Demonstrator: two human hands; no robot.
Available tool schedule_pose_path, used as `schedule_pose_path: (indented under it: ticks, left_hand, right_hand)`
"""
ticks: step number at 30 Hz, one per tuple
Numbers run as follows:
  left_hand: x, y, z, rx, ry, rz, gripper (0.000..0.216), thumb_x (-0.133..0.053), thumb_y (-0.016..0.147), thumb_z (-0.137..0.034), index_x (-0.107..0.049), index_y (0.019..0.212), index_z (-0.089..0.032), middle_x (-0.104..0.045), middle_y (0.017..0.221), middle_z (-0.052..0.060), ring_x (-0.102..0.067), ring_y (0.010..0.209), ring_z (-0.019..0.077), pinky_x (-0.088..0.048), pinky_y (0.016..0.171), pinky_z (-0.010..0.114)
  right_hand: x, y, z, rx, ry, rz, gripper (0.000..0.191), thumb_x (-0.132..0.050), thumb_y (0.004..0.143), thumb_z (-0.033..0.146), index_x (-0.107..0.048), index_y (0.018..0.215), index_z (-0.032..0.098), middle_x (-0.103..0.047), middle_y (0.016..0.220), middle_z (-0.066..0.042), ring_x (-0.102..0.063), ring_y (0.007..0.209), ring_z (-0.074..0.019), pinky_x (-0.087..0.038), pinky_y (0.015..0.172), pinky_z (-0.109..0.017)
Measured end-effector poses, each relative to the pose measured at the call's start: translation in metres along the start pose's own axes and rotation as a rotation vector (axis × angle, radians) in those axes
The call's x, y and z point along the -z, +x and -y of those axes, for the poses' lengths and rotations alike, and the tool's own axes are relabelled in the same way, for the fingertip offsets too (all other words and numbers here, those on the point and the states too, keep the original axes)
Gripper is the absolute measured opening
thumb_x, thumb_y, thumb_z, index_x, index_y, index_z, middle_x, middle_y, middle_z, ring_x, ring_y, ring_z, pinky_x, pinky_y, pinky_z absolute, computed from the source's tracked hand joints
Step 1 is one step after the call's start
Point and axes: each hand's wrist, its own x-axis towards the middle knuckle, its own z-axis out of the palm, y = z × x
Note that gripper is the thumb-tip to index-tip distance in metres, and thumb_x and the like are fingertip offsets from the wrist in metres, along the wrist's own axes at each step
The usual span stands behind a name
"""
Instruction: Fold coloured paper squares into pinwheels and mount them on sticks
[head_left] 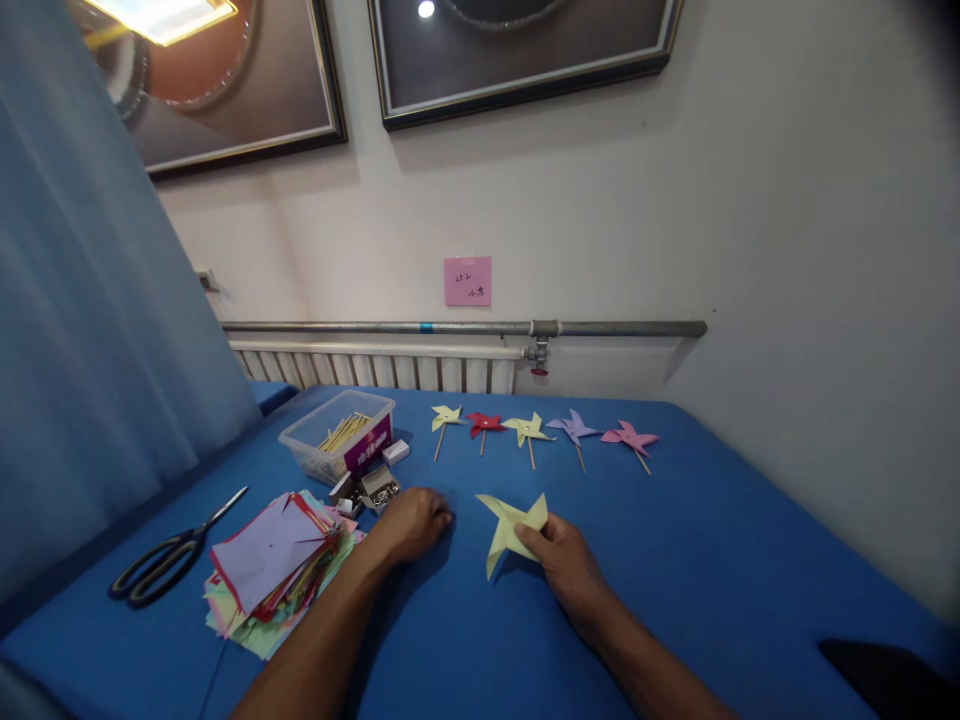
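Observation:
My right hand (570, 565) pinches a pale yellow paper pinwheel (508, 532) by one side, thumb on top. Its four corners are folded in to the middle, and no stick shows on it. My left hand (415, 524) is closed with its fingers curled down, low over the blue table; what lies in the fingers, if anything, is hidden. Just beyond that hand stands an open small box of metal pins (382, 492). Left of my forearm lies a stack of coloured paper squares (268, 555), a purple one on top with slits cut from its corners.
A clear plastic tub (306, 436) of wooden sticks (345, 432) stands behind the small boxes. Black-handled scissors (180, 552) lie at left. Several finished pinwheels, among them a red pinwheel (486, 424) and a pink pinwheel (630, 438), line the far edge of the blue table (712, 570).

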Motion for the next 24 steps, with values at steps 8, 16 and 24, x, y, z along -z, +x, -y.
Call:
schedule_pose_path:
  ticks: [8, 16, 24]
  left_hand:
    - [-0.003, -0.001, -0.014, 0.254, 0.013, -0.017, 0.026, -0.056, 0.088, -0.039, -0.075, 0.088, -0.021, -0.077, 0.093, 0.01, -0.071, 0.089, 0.0255, -0.045, 0.072, 0.031]
    - [-0.01, 0.001, -0.02, 0.212, -0.015, -0.036, 0.023, -0.054, 0.081, -0.018, -0.074, 0.09, -0.024, -0.078, 0.096, 0.006, -0.071, 0.093, 0.0251, -0.046, 0.074, 0.031]
    - [-0.005, -0.006, -0.02, 0.091, 0.22, 0.016, 0.024, -0.046, 0.091, -0.02, -0.07, 0.092, -0.017, -0.073, 0.099, 0.015, -0.071, 0.092, 0.03, -0.048, 0.076, 0.036]
  right_hand:
    - [0.0, 0.0, 0.001, 0.0, 0.008, 0.011, 0.045, -0.078, 0.067, 0.051, -0.076, 0.094, 0.015, -0.078, 0.079, -0.006, -0.072, 0.078, -0.0299, -0.055, 0.074, -0.037]
    - [-0.002, -0.004, 0.006, -0.009, 0.014, 0.007, 0.047, -0.078, 0.067, 0.051, -0.076, 0.096, 0.015, -0.079, 0.082, -0.008, -0.073, 0.078, -0.031, -0.056, 0.073, -0.038]
    - [0.0, -0.001, -0.001, -0.001, -0.018, -0.008, 0.047, -0.077, 0.067, 0.052, -0.075, 0.097, 0.016, -0.08, 0.084, -0.008, -0.073, 0.08, -0.0315, -0.055, 0.07, -0.037]
